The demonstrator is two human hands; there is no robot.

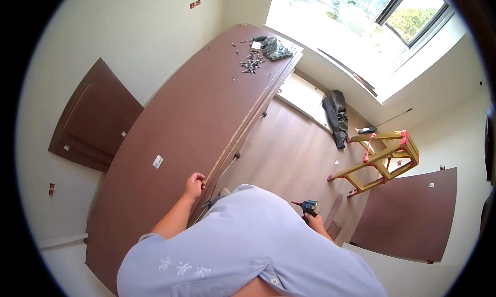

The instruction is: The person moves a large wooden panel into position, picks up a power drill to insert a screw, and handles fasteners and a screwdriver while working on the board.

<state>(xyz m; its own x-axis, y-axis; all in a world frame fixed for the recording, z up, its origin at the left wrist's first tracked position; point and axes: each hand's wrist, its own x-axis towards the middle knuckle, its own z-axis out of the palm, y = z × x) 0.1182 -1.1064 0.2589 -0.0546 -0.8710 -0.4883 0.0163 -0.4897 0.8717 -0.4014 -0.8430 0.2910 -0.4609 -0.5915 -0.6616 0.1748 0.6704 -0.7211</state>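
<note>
My right hand (pixel 315 223) grips a blue and black cordless drill (pixel 311 208), its red-tipped front pointing left, down beside my body. At the near edge of a big brown panel (pixel 175 121), my left hand (pixel 195 185) is closed with curled fingers. Whether something small sits in those fingers, I cannot make out. A white label (pixel 158 161) sticks to the panel's face. Toward its far end lie a heap of small metal fittings (pixel 252 64), a clear plastic bag (pixel 275 48) of dark pieces and a screwdriver (pixel 257 39).
Right of me a yellow stepladder (pixel 382 162) stands on the wood floor (pixel 274 142). Brown boards lean at the left wall (pixel 95 118) and lower right wall (pixel 408 214). A black bag (pixel 337 118) and a white panel (pixel 302 98) lie below the window.
</note>
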